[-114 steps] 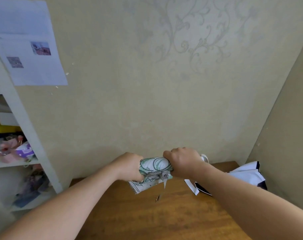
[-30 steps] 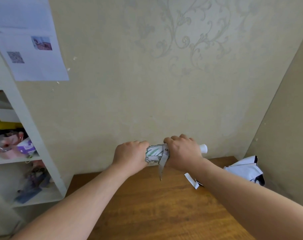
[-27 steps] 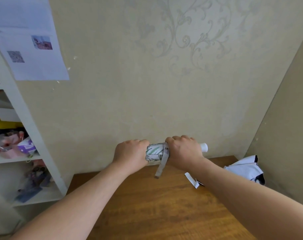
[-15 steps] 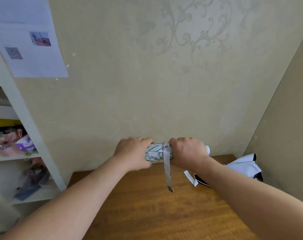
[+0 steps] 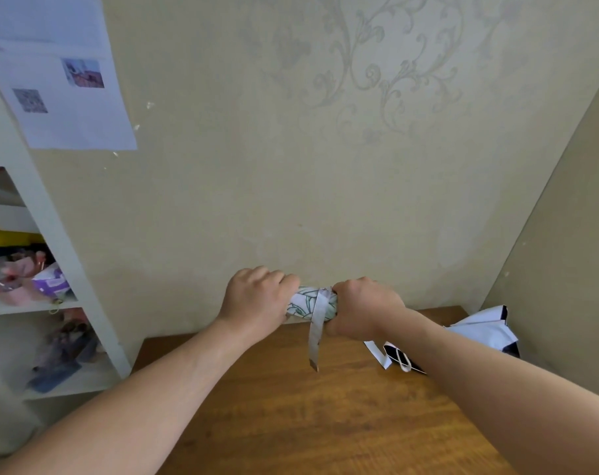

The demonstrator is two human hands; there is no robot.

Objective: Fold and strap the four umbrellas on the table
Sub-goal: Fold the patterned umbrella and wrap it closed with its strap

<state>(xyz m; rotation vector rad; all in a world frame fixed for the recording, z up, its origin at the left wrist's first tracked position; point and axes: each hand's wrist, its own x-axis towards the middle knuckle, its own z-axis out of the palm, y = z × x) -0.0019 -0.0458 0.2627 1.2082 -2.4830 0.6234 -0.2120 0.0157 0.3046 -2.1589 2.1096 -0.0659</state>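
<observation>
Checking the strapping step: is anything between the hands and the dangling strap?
Nothing visible. The strap hangs free from the rolled umbrella, between the left hand and right hand gripping it.

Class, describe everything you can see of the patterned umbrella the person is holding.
The umbrella is folded into a short roll of white fabric printed with green leafy lines. It lies roughly level, held in the air above the wooden table, near the wall. The left hand grips one end and the right hand grips the other, so only the middle shows. A pale grey strap crosses the roll and hangs loose below it, not fastened.
</observation>
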